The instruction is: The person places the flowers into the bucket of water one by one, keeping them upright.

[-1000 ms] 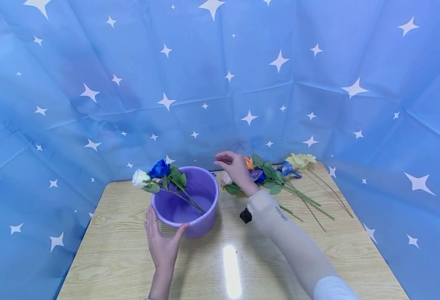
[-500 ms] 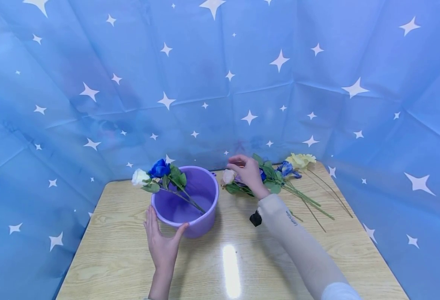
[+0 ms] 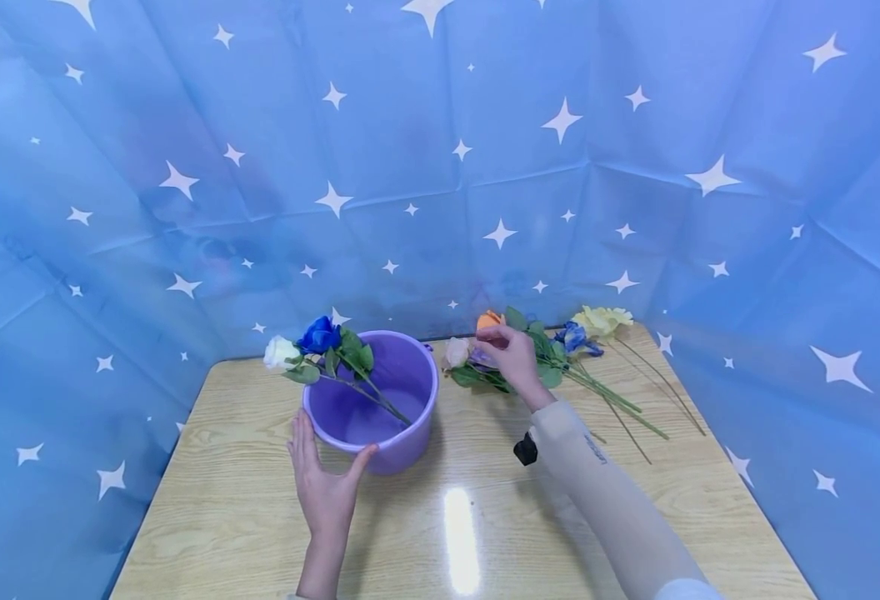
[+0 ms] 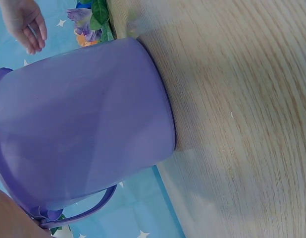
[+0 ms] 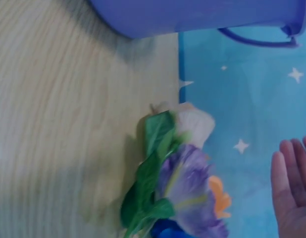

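Note:
A purple bucket stands left of the table's middle. My left hand touches its near left side, fingers laid along the outside and thumb spread at the rim. A white rose and a blue rose lean out over the bucket's far left rim, stems inside. Above the loose flowers at the back is my right hand, its fingers relaxed and holding nothing. Around it lie a pale pink rose, an orange flower and a purple flower, the last mostly hidden by the hand in the head view.
Farther right on the wooden table lie a blue flower and a pale yellow flower, long stems pointing toward the front right. A blue curtain with white stars closes off the back and sides. The bucket's handle hangs down.
My right hand has moved right and slightly lower, away from the bucket and over the flowers, uncovering the pale pink rose. The left hand and bucket stay put.

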Tool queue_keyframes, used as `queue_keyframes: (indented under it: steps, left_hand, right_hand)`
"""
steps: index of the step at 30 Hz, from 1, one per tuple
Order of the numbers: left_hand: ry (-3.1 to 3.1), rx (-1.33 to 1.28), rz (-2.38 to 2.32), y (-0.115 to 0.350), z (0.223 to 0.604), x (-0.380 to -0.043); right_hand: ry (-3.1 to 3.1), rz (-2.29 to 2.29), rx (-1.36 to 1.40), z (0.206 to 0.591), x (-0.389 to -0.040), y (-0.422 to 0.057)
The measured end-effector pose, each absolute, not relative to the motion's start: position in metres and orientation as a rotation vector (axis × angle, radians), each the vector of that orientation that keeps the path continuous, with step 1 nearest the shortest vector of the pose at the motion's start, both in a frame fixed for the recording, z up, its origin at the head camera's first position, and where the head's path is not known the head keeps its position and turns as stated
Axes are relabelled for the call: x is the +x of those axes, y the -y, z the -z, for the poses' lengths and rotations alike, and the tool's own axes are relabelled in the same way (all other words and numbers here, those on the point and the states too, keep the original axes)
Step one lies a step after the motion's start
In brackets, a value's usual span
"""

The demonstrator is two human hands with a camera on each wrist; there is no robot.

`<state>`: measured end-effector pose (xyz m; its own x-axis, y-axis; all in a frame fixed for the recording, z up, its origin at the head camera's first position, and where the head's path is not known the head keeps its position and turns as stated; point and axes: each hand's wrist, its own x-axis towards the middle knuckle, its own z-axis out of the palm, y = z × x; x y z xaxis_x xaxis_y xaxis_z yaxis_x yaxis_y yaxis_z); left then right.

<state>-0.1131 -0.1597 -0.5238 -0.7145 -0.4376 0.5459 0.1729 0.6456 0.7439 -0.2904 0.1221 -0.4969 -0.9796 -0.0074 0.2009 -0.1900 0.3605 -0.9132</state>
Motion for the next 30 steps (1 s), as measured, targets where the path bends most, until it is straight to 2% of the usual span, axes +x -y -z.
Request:
queue_keyframes:
  steps: [13, 30]
  left_hand:
    - [2.125, 0.196, 1.047, 0.16, 0.525, -0.114]
    - [2.109, 0.18, 1.036, 0.16, 0.526, -0.114]
  right_hand:
    - [2.468, -1.74, 0.131, 0.53, -0.282, -0.154]
    - [2.618, -1.734, -0.068, 0.562, -0.262, -0.191]
